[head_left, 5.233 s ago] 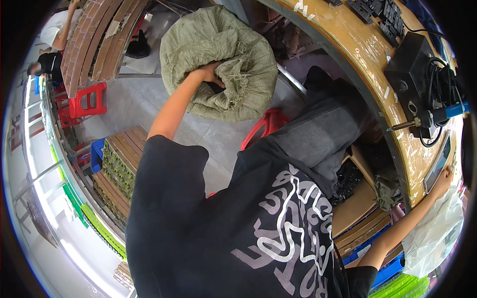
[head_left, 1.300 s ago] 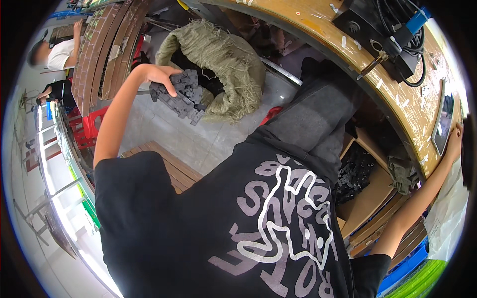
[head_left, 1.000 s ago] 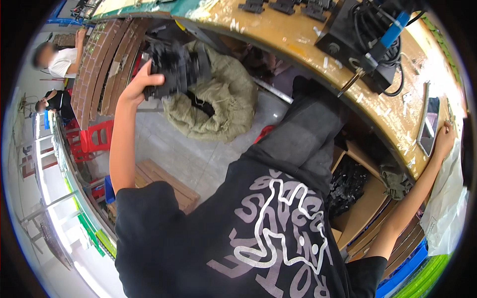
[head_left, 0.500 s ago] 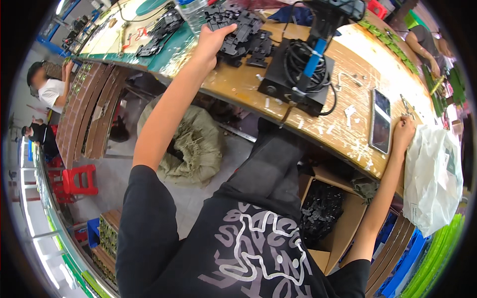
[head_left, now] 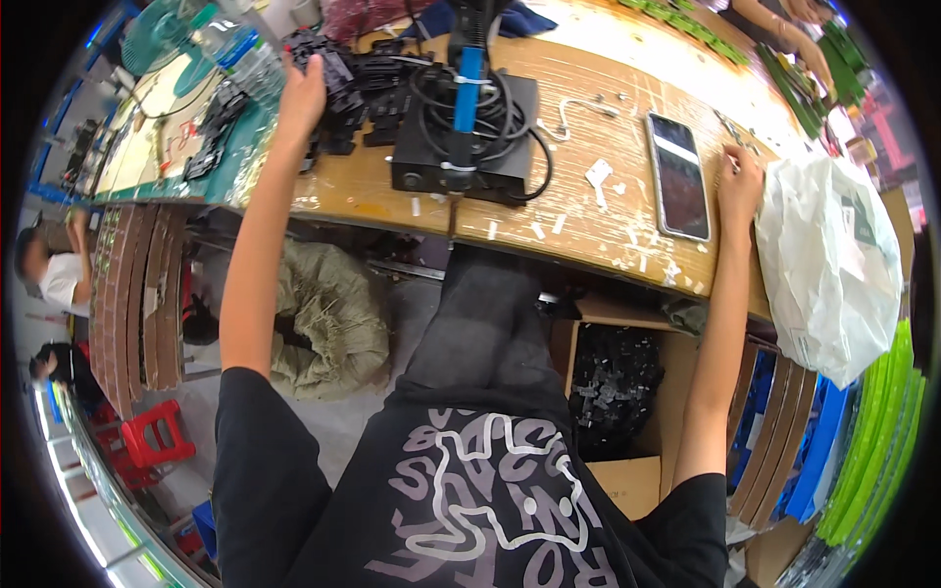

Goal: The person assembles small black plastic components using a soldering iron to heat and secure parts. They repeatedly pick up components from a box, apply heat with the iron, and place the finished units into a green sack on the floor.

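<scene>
Left hand (head_left: pixel 303 93) pinching jagged black plastic parts (head_left: pixel 331 65), left end of tan wooden surface (head_left: pixel 358 181), unreleased; right hand (head_left: pixel 740 182) curled, grip unclear.

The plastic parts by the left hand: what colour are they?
The plastic parts are black, best seen in the head view.

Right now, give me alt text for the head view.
A person's left hand is at a pile of black parts on a wooden workbench, near a black box; the right hand is between a phone and a white bag. An open cardboard box sits below.
</scene>
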Tool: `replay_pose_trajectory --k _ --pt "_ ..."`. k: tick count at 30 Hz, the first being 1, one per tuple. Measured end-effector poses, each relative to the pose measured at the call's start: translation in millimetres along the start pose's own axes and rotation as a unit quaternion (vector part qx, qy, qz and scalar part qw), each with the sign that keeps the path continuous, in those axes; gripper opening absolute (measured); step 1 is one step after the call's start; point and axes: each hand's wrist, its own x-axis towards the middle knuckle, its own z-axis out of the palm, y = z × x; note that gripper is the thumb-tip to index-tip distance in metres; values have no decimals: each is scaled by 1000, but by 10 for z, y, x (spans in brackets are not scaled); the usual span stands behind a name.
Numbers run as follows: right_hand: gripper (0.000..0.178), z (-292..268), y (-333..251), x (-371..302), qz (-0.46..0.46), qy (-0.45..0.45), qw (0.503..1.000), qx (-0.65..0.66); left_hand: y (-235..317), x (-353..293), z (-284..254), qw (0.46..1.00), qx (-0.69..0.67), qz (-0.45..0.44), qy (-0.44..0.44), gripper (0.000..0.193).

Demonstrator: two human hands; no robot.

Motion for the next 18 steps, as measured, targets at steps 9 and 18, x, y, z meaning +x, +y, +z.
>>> replay_pose_trajectory --k 9,18 --pt "19 11 62 -10 18 -36 994 103 251 55 -120 994 -16 103 30 41" --pt "12 11 20 10 14 -26 990 140 498 -146 -535 965 -254 45 -50 32"
